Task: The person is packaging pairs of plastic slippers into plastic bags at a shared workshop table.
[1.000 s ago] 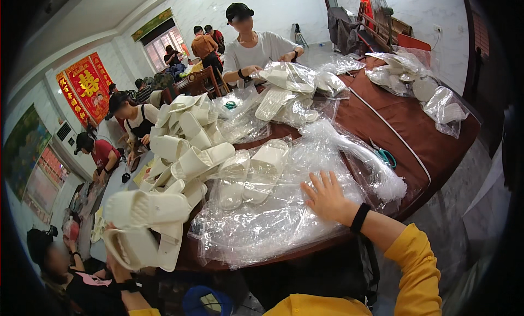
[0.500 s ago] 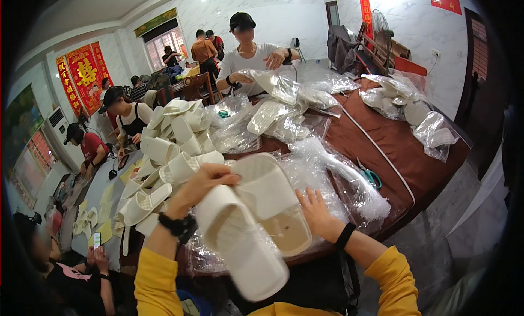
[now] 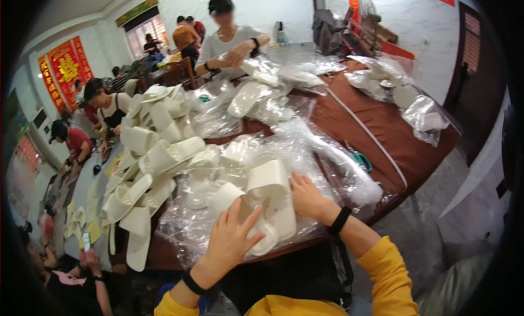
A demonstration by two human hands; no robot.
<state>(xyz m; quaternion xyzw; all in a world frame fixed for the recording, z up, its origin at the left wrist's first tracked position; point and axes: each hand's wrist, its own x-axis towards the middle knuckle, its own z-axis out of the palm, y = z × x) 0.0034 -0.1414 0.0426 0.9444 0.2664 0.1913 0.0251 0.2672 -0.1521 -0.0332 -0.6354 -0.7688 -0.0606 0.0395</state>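
- Head view, the hands: the left hand (image 3: 232, 237) lies spread, fingers fanned and released, flat on one white slipper (image 3: 240, 207); the right hand (image 3: 307, 198) curls loosely against the side of the second white slipper (image 3: 271, 198), touching rather than clenching it.
- Head view, where they lie: both slippers sit side by side on the heap of clear plastic bags (image 3: 327, 163) at the near edge of the brown table (image 3: 382, 136), just in front of the person.
- Head view, doing it well, as a judgement: press the pair flat and square, soles level, so the two stay aligned; keep the loose film from bunching under the palms.
- Head view, direction: the right-hand slipper's long axis runs near to far, strap end away from the person; the other tilts slightly leftward; which end is the toe I cannot tell.
- Head view, around: a pile of loose slippers (image 3: 153, 152) rises to the left.
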